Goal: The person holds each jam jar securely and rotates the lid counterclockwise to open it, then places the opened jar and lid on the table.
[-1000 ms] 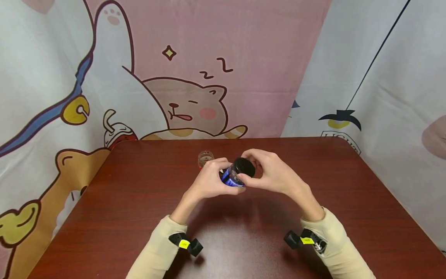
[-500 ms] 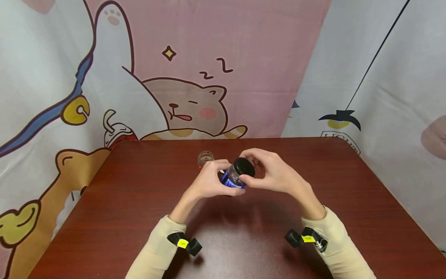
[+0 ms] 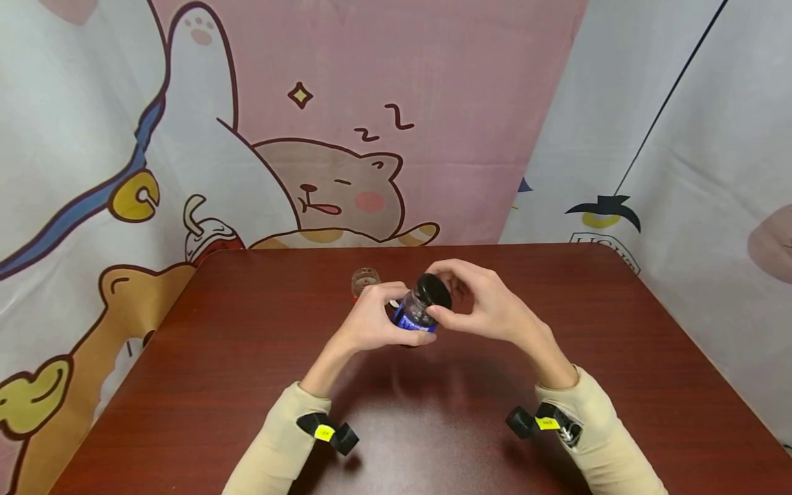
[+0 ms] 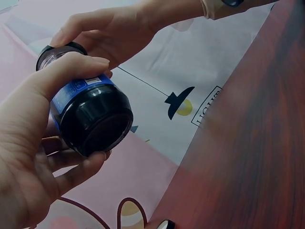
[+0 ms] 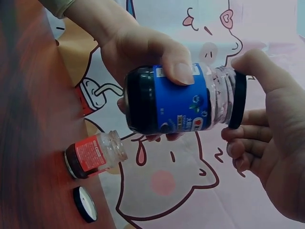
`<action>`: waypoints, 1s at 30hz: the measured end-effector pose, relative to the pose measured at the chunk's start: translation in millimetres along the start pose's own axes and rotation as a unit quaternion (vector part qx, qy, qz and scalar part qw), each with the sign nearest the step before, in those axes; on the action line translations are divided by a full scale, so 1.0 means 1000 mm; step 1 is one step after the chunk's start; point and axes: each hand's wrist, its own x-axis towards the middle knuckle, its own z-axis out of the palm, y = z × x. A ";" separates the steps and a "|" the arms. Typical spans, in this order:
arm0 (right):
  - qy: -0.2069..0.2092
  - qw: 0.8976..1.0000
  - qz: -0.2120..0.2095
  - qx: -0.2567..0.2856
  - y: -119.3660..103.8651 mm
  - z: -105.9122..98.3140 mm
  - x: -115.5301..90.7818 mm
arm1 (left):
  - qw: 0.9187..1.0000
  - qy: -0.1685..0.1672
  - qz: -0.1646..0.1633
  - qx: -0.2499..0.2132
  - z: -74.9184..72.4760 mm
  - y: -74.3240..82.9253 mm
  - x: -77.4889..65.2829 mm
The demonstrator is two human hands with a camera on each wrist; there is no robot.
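My left hand (image 3: 377, 320) grips a glass jar (image 5: 181, 100) with a blue label, dark contents and a clear threaded neck. It is held tilted above the table, its dark base (image 4: 102, 119) toward the left wrist camera. My right hand (image 3: 485, 302) pinches the black lid (image 5: 239, 100) between thumb and fingers. The lid sits askew at the end of the neck, with bare threads showing below it. Beyond my left hand an open glass jar (image 5: 93, 152) with a red label stands on the table, partly filled with something dark.
A loose black lid (image 5: 86, 204) with a white inside lies on the table near the red-labelled jar. The dark red-brown table (image 3: 247, 385) reaches back to a cartoon-printed curtain (image 3: 470, 124). Both wrists wear small black cameras.
My right hand has risen slightly, and the black lid has shifted up with it, showing more of the jar's neck. My left hand stays almost where it was around the jar.
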 end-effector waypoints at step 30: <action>0.084 0.996 0.010 0.014 0.009 0.006 -0.005 | 0.995 0.094 -0.001 0.020 0.000 -0.001 -0.002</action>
